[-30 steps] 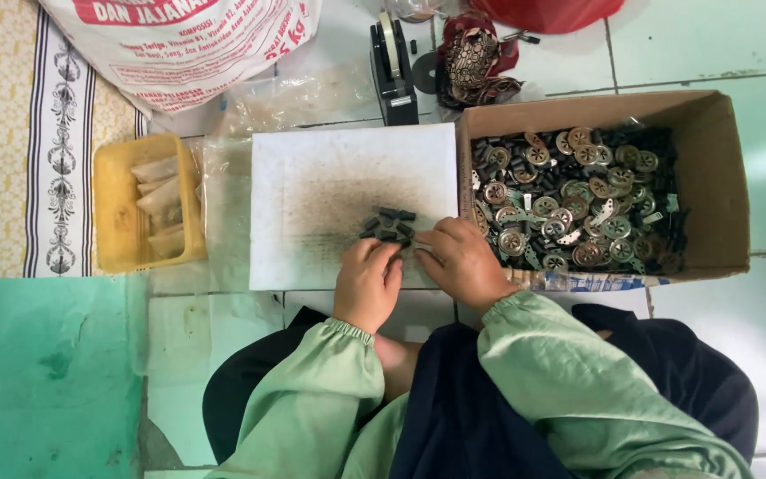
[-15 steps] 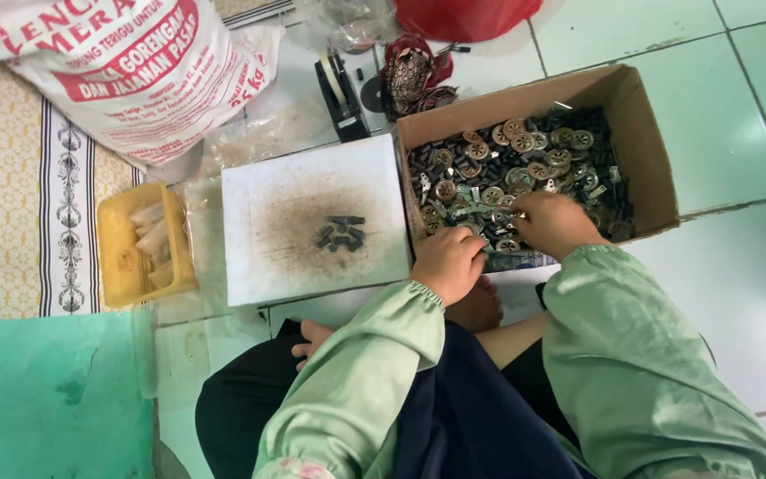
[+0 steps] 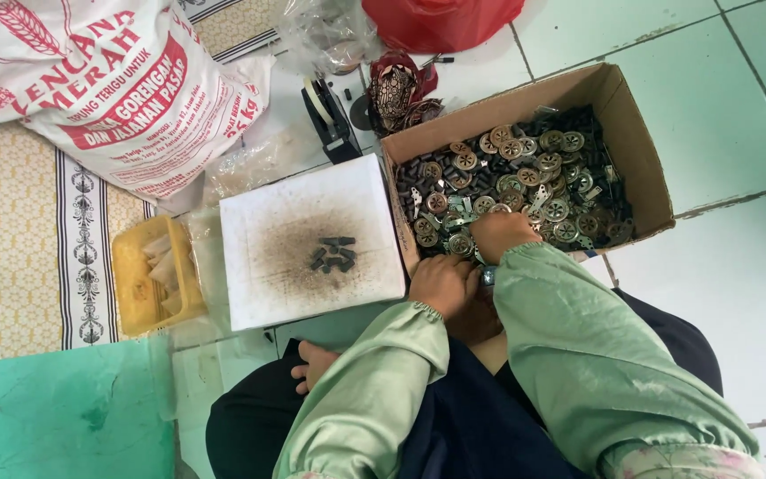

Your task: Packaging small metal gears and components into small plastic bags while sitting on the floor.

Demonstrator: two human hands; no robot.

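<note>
Head view, seated person on tiled floor (image 3: 738,293). Right hand (image 3: 500,232) reaches into the near-left corner of the cardboard box (image 3: 640,151), fingers buried among round metal discs (image 3: 525,177) and small dark blocks (image 3: 418,173); whether it grasps a piece cannot be told, fingertips hidden. Left hand (image 3: 443,282) rests just outside the box's near wall, loosely curled, touching the right wrist area; what it holds, if anything, is not visible. Box sits directly to the person's right front, within easy reach w/o leaning. White board (image 3: 259,204), smudged dark at centre, lies just beside the box's left wall; a small cluster of dark blocks (image 3: 333,254) sits on the smudge, apart from both hands. Yellow tray (image 3: 130,288) w/ pale pieces lies left of the board. Tape dispenser (image 3: 328,115) stands behind the board; printed sack (image 3: 108,98) farther back-left; red bag (image 3: 441,19) at top edge.
</note>
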